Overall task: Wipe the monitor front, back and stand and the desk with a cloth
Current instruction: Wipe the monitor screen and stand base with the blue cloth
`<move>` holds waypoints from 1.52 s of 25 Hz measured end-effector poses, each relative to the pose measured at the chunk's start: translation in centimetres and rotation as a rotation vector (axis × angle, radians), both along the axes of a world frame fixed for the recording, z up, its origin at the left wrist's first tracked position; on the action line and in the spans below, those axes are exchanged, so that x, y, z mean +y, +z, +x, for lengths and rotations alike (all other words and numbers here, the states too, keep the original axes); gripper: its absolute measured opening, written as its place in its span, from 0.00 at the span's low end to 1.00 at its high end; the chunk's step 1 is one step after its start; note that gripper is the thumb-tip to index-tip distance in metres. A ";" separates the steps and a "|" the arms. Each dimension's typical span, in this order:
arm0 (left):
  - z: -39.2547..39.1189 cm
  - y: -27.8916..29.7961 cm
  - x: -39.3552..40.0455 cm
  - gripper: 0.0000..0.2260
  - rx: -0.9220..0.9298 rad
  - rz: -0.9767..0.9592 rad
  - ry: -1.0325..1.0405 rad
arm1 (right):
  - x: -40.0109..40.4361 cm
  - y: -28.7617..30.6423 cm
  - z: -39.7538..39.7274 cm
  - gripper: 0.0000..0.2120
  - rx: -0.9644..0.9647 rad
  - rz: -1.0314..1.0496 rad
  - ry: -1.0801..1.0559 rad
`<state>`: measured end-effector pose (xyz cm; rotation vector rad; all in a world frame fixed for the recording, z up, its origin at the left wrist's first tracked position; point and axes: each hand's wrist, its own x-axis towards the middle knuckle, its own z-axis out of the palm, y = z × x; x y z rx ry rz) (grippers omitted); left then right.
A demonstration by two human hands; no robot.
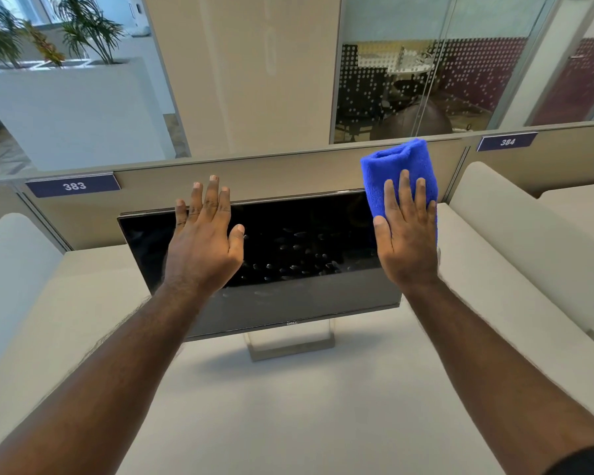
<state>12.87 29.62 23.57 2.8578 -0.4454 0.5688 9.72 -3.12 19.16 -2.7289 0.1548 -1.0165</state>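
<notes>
two bare forearms, no watch or rings; a dark sleeve (587, 461) edge (short, apparently) shows at the right arm's upper end.

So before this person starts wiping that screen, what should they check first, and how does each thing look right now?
1. Blue cloth under the right hand: ok, fingers flat on it.
2. Cloth touching the monitor: ok, at the upper right corner, as far as the view shows.
3. Left hand steadying the monitor: cannot tell if it touches.
4. Stand flat on the desk: ok.
5. Screen off: ok, it is dark.
</notes>
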 end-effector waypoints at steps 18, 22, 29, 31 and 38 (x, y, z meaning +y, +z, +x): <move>-0.4 -0.4 1.4 0.31 -0.005 -0.026 0.003 | 1.3 -6.0 -0.5 0.31 0.055 -0.030 -0.085; -0.5 -0.6 2.9 0.32 -0.011 -0.010 0.016 | 2.2 -8.0 -1.6 0.31 0.130 0.066 -0.083; -0.5 -0.9 4.2 0.32 -0.017 -0.006 0.025 | 9.5 -3.6 0.4 0.33 0.002 -0.005 0.130; -0.6 -1.0 4.7 0.32 -0.017 -0.012 0.031 | 11.3 -3.6 0.6 0.33 -0.023 -0.033 0.161; -0.5 -1.3 7.2 0.31 -0.014 -0.009 0.069 | 6.9 -5.9 -0.7 0.30 0.100 -0.025 -0.101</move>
